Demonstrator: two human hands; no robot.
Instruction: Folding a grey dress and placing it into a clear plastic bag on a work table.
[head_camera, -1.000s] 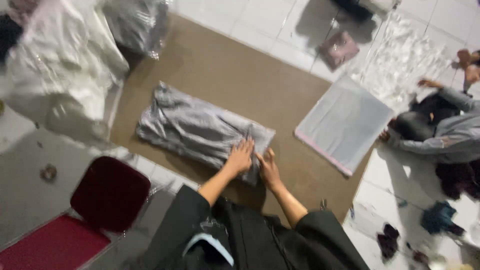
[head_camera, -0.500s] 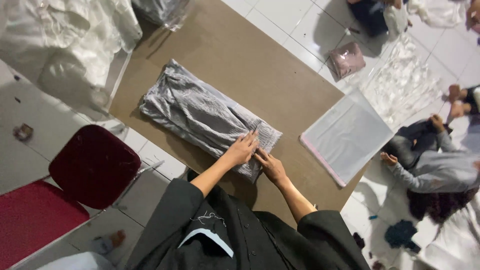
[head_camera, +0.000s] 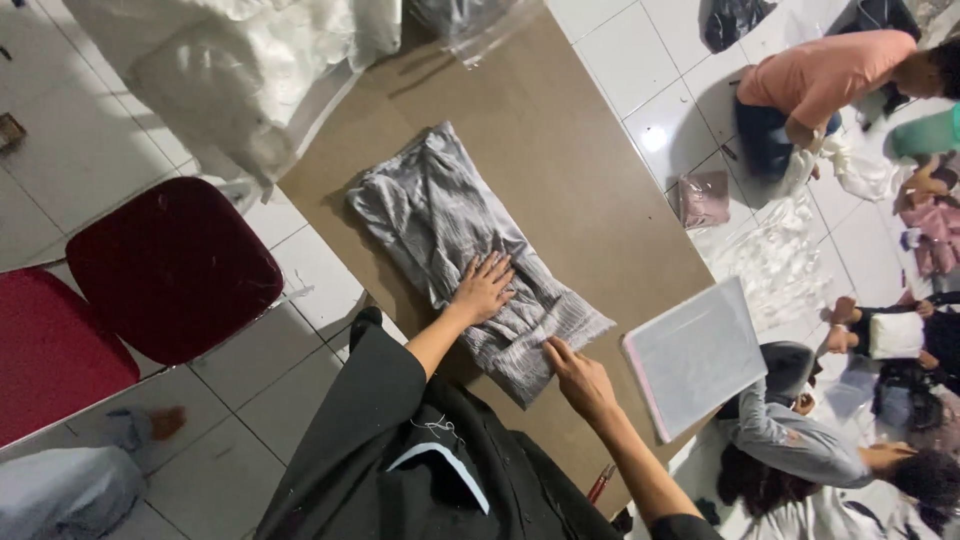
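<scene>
On the left edge of the view stand two dark red stools (head_camera: 170, 265), set on the white tiled floor (head_camera: 250, 420) just beside a brown table (head_camera: 560, 130). Above them, at the table's far corner, lies a heap of white plastic bags (head_camera: 230, 50). In the middle of the table lies a grey folded garment (head_camera: 440, 215), stretched out lengthwise with one end near the person's body. The left hand (head_camera: 484, 288) rests flat on the cloth, palm down, fingers spread and pressing the fabric. The person's black sleeve (head_camera: 370, 400) runs down from that arm. Just to the right, the right hand (head_camera: 580, 378) touches the near end of the garment at its edge; its fingers are held close together with the tips on the cloth, though I cannot tell whether they pinch a fold. Further right, a clear flat plastic bag (head_camera: 695, 355) lies on the table's edge, near the garment but apart from it. Beyond the table, on the floor at the right, other people sit among clothes: one in a salmon shirt (head_camera: 830, 70) at the top, one in a grey top (head_camera: 800, 445) lower down.
</scene>
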